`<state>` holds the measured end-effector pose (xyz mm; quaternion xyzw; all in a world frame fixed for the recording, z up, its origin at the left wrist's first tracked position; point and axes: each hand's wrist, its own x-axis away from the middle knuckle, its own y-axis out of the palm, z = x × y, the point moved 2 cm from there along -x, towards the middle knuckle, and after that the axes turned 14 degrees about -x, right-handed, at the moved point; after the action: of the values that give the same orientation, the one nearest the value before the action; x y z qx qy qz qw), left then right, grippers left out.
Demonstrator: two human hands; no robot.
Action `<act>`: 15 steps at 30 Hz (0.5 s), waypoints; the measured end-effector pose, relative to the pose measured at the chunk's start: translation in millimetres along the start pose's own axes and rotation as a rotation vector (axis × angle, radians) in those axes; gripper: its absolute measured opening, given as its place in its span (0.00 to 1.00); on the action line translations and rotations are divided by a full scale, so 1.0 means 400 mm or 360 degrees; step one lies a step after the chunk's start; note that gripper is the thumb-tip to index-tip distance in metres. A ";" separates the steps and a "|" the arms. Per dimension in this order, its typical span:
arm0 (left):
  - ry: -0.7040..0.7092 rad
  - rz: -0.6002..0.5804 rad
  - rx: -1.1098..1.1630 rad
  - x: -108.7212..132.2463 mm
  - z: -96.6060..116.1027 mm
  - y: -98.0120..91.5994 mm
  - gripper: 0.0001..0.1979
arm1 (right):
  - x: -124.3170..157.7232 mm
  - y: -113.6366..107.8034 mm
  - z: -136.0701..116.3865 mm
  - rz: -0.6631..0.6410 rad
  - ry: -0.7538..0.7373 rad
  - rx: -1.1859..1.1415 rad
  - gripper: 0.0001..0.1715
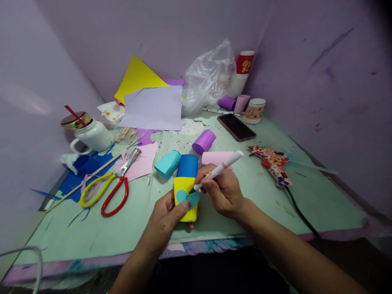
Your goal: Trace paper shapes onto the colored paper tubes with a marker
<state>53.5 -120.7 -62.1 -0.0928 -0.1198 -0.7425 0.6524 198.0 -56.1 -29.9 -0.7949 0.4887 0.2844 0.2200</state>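
Observation:
My left hand point(167, 214) is wrapped round a yellow paper cup point(191, 214), its thumb pressing on a light-blue cut-out point(181, 196) on the cup's side. A white marker pen point(225, 166) is gripped in my right hand point(223, 190), its dark tip at the light-blue cut-outs. Just beyond the yellow cup is a blue paper cup point(187, 165); whether the two touch I cannot tell. A turquoise cup point(168, 164) lies to the left, and a purple cup point(204, 141) lies farther back. Behind my right hand, a pink piece point(216, 157) is partly covered.
On the left are scissors point(119, 181), a wooden stick point(92, 175), paper scraps and a white mug point(93, 136). Coloured sheets point(153, 108) and a plastic bag point(210, 77) stand at the back. A phone point(236, 127), a printed cup point(254, 111) and a corded glue gun point(272, 161) are on the right.

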 end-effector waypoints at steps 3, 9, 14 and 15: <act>0.0016 -0.0016 0.0000 0.000 0.001 0.000 0.12 | 0.000 0.000 0.001 -0.0016 -0.0025 0.0006 0.13; 0.0000 0.0005 -0.0007 -0.001 0.005 0.001 0.13 | 0.000 0.000 0.004 -0.0043 -0.0013 0.0021 0.15; -0.0012 0.0025 -0.0007 -0.001 0.005 0.002 0.14 | -0.001 0.000 0.004 -0.0042 -0.0031 0.0018 0.12; -0.0003 0.0012 -0.0008 -0.001 0.005 0.002 0.14 | -0.001 0.001 0.004 -0.0042 -0.0030 0.0009 0.12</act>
<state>54.1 -120.0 -60.3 -0.0958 -0.1182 -0.7403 0.6548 197.3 -54.9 -30.9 -0.7979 0.4770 0.2874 0.2306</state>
